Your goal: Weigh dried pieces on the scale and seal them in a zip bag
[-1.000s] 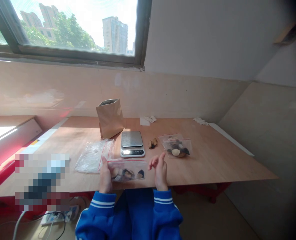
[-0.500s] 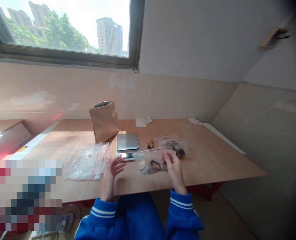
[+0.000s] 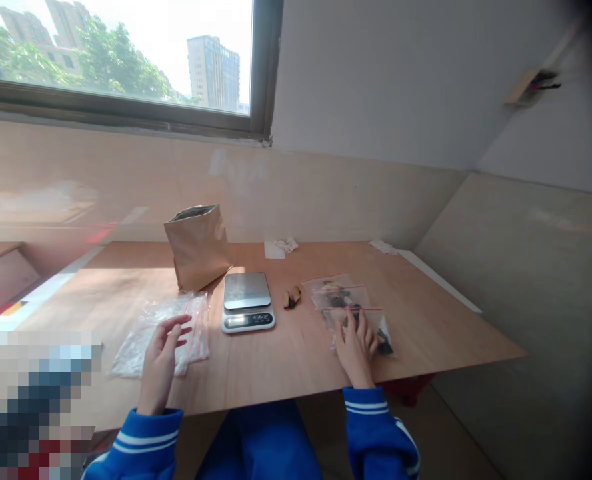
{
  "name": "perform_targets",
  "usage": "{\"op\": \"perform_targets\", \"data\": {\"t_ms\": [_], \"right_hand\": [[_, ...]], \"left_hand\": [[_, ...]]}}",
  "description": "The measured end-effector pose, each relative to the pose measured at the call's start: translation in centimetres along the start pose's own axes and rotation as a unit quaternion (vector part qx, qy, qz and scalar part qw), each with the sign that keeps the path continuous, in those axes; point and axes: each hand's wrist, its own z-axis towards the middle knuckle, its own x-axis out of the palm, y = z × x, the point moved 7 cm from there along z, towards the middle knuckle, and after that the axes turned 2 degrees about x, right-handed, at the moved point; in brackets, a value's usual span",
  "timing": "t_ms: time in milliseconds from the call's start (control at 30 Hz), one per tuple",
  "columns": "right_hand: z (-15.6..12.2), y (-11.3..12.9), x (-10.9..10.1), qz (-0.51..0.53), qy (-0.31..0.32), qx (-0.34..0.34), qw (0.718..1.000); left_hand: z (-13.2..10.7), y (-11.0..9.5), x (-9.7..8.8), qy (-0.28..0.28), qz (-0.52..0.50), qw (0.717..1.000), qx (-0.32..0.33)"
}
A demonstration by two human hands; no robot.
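Note:
My right hand [image 3: 357,345] lies flat, fingers spread, on a filled clear zip bag [image 3: 379,325] with a red seal at the table's right front. Two more filled zip bags [image 3: 333,291] lie just behind it. My left hand [image 3: 162,353] hovers open over a pile of empty clear zip bags [image 3: 149,323] at the left front, fingers apart and holding nothing. Between my hands stands a small silver kitchen scale [image 3: 247,301]. A few brown pieces [image 3: 291,297] lie right of the scale. A brown paper bag [image 3: 198,246], open at the top, stands behind the scale.
The wooden table [image 3: 286,353] meets a tiled wall at the back and right. White paper scraps [image 3: 279,247] and another scrap [image 3: 384,247] lie near the back edge. A pixelated patch covers the lower left.
My right hand carried the filled bag rightward and set it down in front of the other bags. My left hand let go and moved left over the empty bags.

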Motion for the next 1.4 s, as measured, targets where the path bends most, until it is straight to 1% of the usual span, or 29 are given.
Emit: {"op": "perform_targets", "data": {"t_ms": [67, 133, 200, 233, 267, 333, 367, 400, 433, 500, 600, 667, 733, 800, 933, 1167, 1300, 1400], "right_hand": [[0.4, 0.1, 0.6, 0.0, 0.001, 0.011, 1.0], [1.4, 0.5, 0.5, 0.009, -0.012, 0.022, 1.0], [2.5, 2.0, 0.3, 0.036, -0.02, -0.001, 0.999], [2.9, 3.4, 0.3, 0.06, -0.008, -0.034, 0.998], [3.1, 5.2, 0.6, 0.089, 0.016, -0.081, 0.993], [3.1, 9.1, 1.9, 0.143, 0.09, -0.181, 0.969], [2.9, 10.7, 2.7, 0.158, 0.124, -0.211, 0.957], [2.9, 11.9, 3.5, 0.165, 0.149, -0.225, 0.949], [2.9, 12.7, 4.4, 0.165, 0.168, -0.227, 0.945], [3.0, 13.4, 6.1, 0.161, 0.187, -0.215, 0.945], [3.2, 13.0, 7.4, 0.18, 0.173, -0.207, 0.946], [3.2, 12.5, 7.5, 0.206, 0.153, -0.204, 0.945], [3.4, 12.0, 7.4, 0.231, 0.138, -0.193, 0.943], [3.7, 11.7, 7.4, 0.259, 0.13, -0.174, 0.941], [4.4, 11.8, 7.5, 0.289, 0.137, -0.147, 0.936], [4.8, 11.7, 7.3, 0.3, 0.139, -0.14, 0.933], [5.3, 11.5, 6.8, 0.32, 0.126, -0.118, 0.931], [5.8, 12.5, 5.9, 0.345, 0.113, -0.099, 0.927]], "left_hand": [[1.5, -0.3, -1.3, -0.032, 0.057, 0.997, 0.032], [3.6, -0.4, -2.2, -0.063, 0.102, 0.991, 0.055], [5.9, -0.1, -2.4, -0.077, 0.135, 0.986, 0.059], [7.2, 0.2, -2.2, -0.074, 0.153, 0.984, 0.056], [8.4, 0.6, -1.9, -0.068, 0.17, 0.982, 0.052], [10.8, 1.2, -0.6, -0.039, 0.203, 0.977, 0.058], [11.8, 1.5, 0.0, -0.03, 0.212, 0.974, 0.071], [12.7, 1.7, 0.6, -0.025, 0.218, 0.972, 0.089], [13.4, 1.9, 0.9, -0.035, 0.212, 0.971, 0.105], [14.4, 2.6, 1.5, -0.039, 0.171, 0.978, 0.117], [14.9, 4.2, 2.5, 0.015, 0.103, 0.991, 0.088], [14.8, 5.2, 2.6, 0.04, 0.105, 0.992, 0.056], [14.7, 5.7, 2.2, 0.042, 0.131, 0.989, 0.046], [14.8, 6.0, 1.8, 0.037, 0.161, 0.985, 0.053], [15.0, 6.2, 1.3, 0.037, 0.197, 0.977, 0.066], [14.5, 6.2, 0.9, 0.047, 0.183, 0.979, 0.076], [14.4, 6.4, 0.7, 0.045, 0.19, 0.978, 0.077], [14.4, 6.6, 0.6, 0.043, 0.185, 0.979, 0.076]]}}
